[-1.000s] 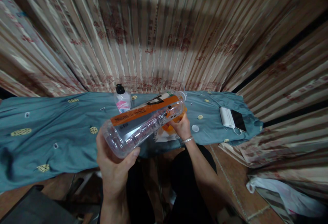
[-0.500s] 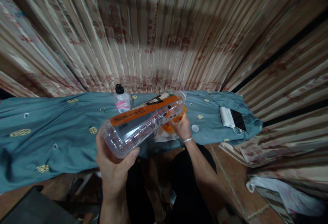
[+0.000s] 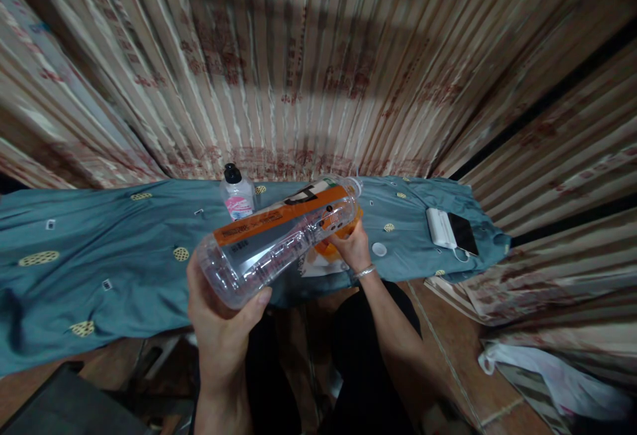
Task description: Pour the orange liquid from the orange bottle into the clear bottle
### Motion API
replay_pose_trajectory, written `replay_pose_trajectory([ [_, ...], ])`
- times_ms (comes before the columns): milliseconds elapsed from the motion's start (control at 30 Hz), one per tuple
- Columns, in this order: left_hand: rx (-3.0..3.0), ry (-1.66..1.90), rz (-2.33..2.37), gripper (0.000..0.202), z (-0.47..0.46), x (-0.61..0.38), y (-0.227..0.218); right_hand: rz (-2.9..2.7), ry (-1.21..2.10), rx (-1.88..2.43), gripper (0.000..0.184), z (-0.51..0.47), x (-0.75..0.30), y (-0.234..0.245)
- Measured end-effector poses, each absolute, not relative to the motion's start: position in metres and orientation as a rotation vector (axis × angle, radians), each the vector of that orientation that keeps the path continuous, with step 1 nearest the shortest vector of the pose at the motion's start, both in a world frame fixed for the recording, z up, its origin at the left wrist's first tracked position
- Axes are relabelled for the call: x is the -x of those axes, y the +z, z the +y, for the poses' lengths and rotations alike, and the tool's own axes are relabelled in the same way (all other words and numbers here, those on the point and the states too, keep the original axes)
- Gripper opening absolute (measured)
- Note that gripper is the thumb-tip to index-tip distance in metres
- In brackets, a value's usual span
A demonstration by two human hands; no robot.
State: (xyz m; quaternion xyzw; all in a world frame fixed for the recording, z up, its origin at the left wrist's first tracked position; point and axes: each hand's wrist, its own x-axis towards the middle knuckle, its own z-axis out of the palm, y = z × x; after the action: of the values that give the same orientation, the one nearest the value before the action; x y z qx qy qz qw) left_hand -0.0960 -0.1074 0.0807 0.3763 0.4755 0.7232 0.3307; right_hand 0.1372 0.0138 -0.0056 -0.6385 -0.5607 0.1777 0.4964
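Note:
My left hand (image 3: 221, 319) is wrapped round the base of a large clear plastic bottle (image 3: 271, 256) with an orange, grey and white label. The bottle lies tilted in the air, its uncapped mouth pointing right and slightly up. Behind its neck end, my right hand (image 3: 352, 246), with a silver bracelet at the wrist, closes on an orange object (image 3: 326, 250). The large bottle hides much of that object, so its kind cannot be made out. A white round cap (image 3: 379, 249) lies on the cloth right of my right hand.
Teal cloth (image 3: 109, 243) with pineapple prints covers the long surface. At the back stands a clear bottle with a black cap (image 3: 237, 193). Toward the right lie a white power bank (image 3: 440, 228) and a phone (image 3: 462, 233). White paper (image 3: 318, 268) sits below the orange object; curtains (image 3: 298, 77) hang behind.
Both hands and the large bottle hold nearly the same place. The orange object shows slightly differently behind the bottle; little else differs.

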Motion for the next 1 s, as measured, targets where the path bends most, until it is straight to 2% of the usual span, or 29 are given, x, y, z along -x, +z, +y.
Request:
replay_pose_trajectory([
  [1000, -0.965, 1.91, 1.234, 0.097, -0.1069, 0.0963, 0.0806, -1.348, 0.415, 1.541, 0.07, 0.015, -0.137, -0.0059],
])
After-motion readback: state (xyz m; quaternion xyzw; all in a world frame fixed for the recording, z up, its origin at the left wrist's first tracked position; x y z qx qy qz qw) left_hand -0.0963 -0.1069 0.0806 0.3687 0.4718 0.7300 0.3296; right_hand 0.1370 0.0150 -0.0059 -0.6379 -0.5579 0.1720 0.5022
